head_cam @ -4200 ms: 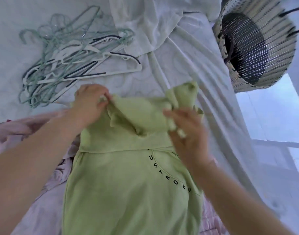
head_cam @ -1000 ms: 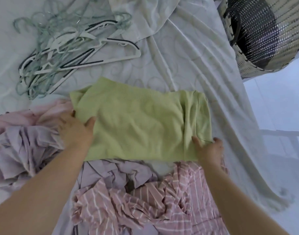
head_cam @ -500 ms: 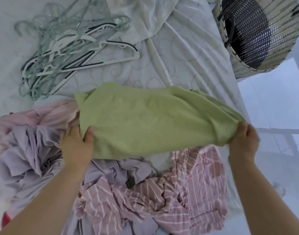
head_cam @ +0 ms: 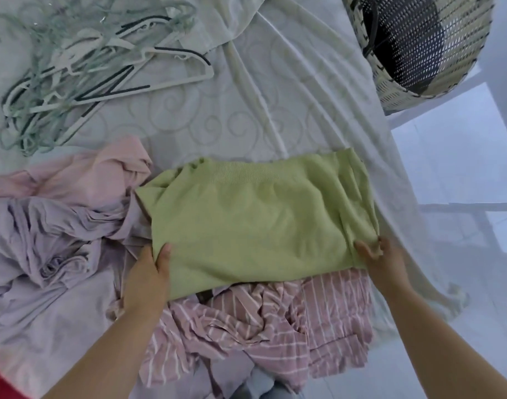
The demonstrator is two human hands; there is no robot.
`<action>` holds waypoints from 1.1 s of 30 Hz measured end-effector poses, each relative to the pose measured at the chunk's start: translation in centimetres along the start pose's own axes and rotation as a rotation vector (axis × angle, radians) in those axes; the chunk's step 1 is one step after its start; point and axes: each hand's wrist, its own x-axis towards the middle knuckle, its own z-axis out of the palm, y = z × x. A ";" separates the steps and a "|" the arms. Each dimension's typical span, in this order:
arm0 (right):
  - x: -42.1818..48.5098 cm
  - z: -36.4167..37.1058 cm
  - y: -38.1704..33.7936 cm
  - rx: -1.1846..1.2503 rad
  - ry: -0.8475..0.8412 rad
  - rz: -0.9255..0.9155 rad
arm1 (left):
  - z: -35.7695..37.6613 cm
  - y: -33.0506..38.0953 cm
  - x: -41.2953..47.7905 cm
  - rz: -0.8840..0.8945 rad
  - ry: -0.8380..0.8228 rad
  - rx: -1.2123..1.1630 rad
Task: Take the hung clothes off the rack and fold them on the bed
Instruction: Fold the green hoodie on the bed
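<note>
The left hand [head_cam: 148, 272] gripped the near-left edge of the green sweatshirt [head_cam: 252, 226], thumb on top and fingers tucked beneath. The right hand [head_cam: 381, 257] pinched the near-right corner, with its fingers curled round the folded layers.

The sweatshirt lay as a flat rectangle on the bed [head_cam: 232, 116]. Its ribbed band faced away from the person and its near edge overlapped the pink striped shirt [head_cam: 275, 321]. Half a second earlier its right end had been held up and stretched toward the bed's edge. Now that end was down, and the whole piece sat further right than it had a second before. This garment therefore looked folded and close to being set aside, though neither hand had let go yet.

To its left, a lilac garment [head_cam: 45, 240] and a pale pink garment [head_cam: 102, 171] lay crumpled, and they and the striped shirt were not yet folded. Empty hangers [head_cam: 82, 67] were piled at the far left. A woven basket [head_cam: 419, 47] stood beyond the bed's far-right corner.
</note>
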 end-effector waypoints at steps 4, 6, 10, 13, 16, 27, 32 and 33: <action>1.1 -1.2 -1.2 0.500 0.271 0.068 | -0.7 -0.1 -0.1 -0.021 0.084 0.007; 2.4 -3.6 -1.7 0.642 0.379 0.069 | -1.1 -0.3 -0.3 -0.058 0.124 0.006; 3.4 -5.9 -0.9 0.227 0.166 -0.104 | -0.6 -1.2 -0.7 -0.070 0.146 0.046; 3.1 -4.7 0.1 0.063 0.019 -0.104 | 0.0 -1.2 -0.9 -0.077 0.126 0.097; 1.6 -2.9 0.3 0.141 0.097 0.088 | 0.1 -0.3 -1.2 -0.017 0.169 0.151; -1.2 -1.7 -2.0 0.836 0.193 0.419 | 10.1 12.5 -0.8 0.859 -0.204 0.585; -0.5 -4.2 -1.5 0.988 0.084 0.315 | 11.6 11.3 1.3 0.583 -0.353 0.688; 0.0 -4.1 -1.5 0.917 0.043 0.321 | 11.4 11.0 1.4 0.593 -0.363 0.702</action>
